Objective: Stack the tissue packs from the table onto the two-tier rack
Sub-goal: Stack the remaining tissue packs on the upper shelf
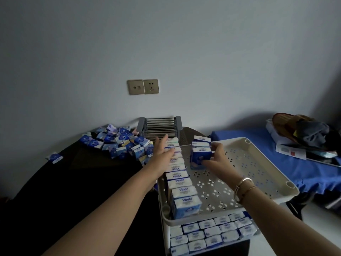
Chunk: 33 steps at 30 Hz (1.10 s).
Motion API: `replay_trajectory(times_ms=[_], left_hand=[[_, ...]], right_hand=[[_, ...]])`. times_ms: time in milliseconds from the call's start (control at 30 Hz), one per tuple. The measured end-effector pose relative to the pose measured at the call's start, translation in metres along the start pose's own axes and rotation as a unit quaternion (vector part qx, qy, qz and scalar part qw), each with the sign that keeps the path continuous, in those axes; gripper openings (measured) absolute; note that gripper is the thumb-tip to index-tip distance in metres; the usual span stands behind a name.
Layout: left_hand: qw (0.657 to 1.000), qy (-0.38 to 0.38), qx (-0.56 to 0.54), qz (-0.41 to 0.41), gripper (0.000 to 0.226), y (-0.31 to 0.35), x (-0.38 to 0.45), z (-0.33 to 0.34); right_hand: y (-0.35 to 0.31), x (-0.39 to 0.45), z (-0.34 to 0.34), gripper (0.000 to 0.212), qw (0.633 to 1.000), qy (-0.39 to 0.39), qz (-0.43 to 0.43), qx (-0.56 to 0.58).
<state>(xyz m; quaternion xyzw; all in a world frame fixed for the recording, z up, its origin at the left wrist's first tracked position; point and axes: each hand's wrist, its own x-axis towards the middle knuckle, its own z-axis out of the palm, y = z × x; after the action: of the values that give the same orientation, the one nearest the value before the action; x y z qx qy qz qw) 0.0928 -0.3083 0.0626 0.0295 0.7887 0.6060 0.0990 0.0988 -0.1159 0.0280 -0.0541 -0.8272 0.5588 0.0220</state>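
Lower tier (pixel 212 235) looked full; top tier (pixel 258 174) held 1 row (pixel 180 174). Right hand (pixel 215 156) gripped a pack (pixel 200 157); left hand (pixel 163 148) lay open. Pile (pixel 118 143) remained.

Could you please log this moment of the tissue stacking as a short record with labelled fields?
top tier: rack tray with one full row of tissue packs along its left side, a second row begun
lower tier: filled with packs
left hand: open, resting against the row
right hand: grip on a short stack of packs
table: loose pile of packs remaining
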Motion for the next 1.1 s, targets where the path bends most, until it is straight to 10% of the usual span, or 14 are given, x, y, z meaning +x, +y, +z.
replay_trajectory(times_ms=[433,733,1100], left_hand=[[0.997,0.016,-0.052,-0.051,0.075,-0.003,0.006,0.002],[0.991,0.008,-0.128,-0.038,0.064,-0.008,0.008,-0.026],[0.99,0.04,-0.135,0.013,0.046,-0.023,0.033,-0.153]], right_hand=[[-0.006,-0.012,0.021,0.048,0.957,-0.075,-0.078,-0.269],[-0.043,-0.006,-0.006,0.058,0.974,-0.042,-0.021,-0.22],[-0.186,0.003,0.071,0.043,0.97,0.006,-0.148,-0.191]])
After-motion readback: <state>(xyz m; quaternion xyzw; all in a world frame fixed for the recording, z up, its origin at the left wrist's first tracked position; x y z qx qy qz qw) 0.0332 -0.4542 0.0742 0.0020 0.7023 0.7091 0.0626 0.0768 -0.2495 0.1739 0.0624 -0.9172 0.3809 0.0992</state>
